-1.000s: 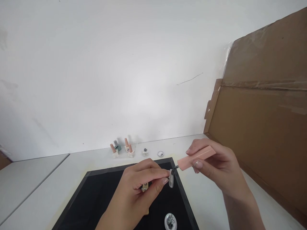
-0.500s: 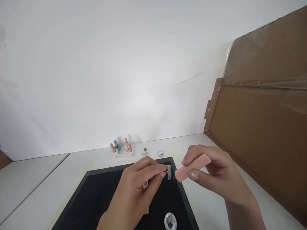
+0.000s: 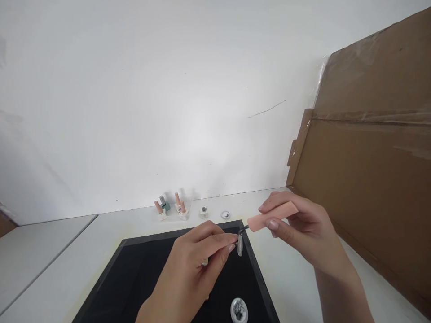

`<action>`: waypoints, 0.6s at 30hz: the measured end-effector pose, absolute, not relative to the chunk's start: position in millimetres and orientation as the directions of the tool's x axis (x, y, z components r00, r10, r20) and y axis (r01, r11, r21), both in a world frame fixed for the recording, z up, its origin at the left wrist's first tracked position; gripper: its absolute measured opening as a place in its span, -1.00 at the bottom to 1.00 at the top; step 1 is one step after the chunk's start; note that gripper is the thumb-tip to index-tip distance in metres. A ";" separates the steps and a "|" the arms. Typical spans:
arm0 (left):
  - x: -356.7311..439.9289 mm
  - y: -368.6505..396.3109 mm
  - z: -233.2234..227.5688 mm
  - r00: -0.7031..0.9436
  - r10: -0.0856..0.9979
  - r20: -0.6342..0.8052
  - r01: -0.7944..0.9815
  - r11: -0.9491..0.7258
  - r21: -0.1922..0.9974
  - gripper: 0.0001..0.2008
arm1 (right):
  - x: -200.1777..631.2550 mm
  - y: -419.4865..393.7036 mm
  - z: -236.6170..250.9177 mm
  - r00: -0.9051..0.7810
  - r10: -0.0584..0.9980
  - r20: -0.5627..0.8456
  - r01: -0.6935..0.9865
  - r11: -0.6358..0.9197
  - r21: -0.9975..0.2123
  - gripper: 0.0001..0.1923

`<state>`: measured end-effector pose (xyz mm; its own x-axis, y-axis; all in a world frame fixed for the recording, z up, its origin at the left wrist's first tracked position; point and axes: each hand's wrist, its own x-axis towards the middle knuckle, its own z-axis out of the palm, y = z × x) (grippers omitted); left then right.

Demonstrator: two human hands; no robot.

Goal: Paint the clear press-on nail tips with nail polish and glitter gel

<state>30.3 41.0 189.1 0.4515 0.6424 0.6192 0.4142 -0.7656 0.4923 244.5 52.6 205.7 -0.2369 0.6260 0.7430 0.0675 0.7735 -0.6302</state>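
My left hand pinches a small holder behind a clear false nail, which hangs upright just past the fingertips. My right hand is closed round the pink cap of a nail polish brush. Its dark bristles point left and meet the upper end of the false nail; whether they press on it is too small to tell. Part of a small pale object shows between the left thumb and fingers, mostly hidden. Below the hands, a round white dish with dark and pale bits in it lies on a black mat.
At the back of the white table stand several nail polish bottles, pink-capped and grey-capped. A small square jar and a little round white dish are to their right. A large cardboard box borders the right side; a white wall rises behind.
My right hand has moved up slightly and turned the brush so its bristles now reach the top of the false nail. The left hand has barely moved.
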 end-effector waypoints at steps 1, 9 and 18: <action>30.2 40.6 189.6 0.451 0.643 0.619 0.413 -0.765 0.494 -0.73 | 245.0 52.4 205.9 -0.216 0.628 0.747 0.075 0.774 -0.629 -0.91; 29.8 41.3 189.4 0.447 0.669 0.593 0.424 -0.743 0.518 -0.75 | 241.2 45.5 211.9 -0.352 0.627 0.695 0.004 0.743 -0.669 -0.89; 24.6 40.5 191.2 0.444 0.681 0.582 0.461 -0.731 0.503 -0.77 | 242.6 51.4 204.7 -0.178 0.643 0.745 0.034 0.761 -0.648 -0.93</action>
